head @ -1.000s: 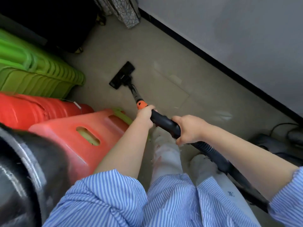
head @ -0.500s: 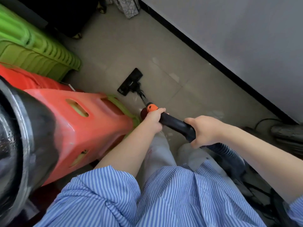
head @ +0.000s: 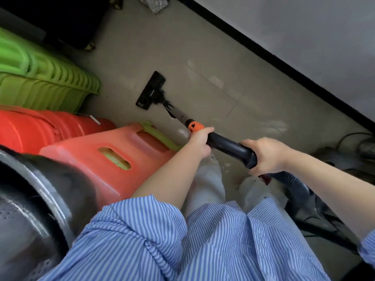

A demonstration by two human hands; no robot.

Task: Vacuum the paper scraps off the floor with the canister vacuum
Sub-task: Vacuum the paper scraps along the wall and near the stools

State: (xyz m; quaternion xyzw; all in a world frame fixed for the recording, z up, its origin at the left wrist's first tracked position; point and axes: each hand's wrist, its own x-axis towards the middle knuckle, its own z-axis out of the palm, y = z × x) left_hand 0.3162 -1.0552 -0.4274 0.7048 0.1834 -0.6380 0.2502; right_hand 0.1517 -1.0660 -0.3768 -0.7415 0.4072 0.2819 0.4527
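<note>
The vacuum's black floor head lies flat on the beige tiled floor, joined by a thin wand with an orange collar to a black curved handle. My left hand grips the handle just behind the orange collar. My right hand grips the handle's rear end, where the ribbed dark hose runs off to the lower right. A few small pale scraps lie on the floor near my legs. The canister itself is not plainly visible.
Green plastic crates and orange ones stand stacked along the left. A round black and metal object fills the lower left. A grey wall with black skirting runs along the right; cables and dark objects lie at its foot.
The view shifted and the floor head swung slightly; it now lies at more of an angle further out from the orange crate. Both hands keep their grip on the handle.
</note>
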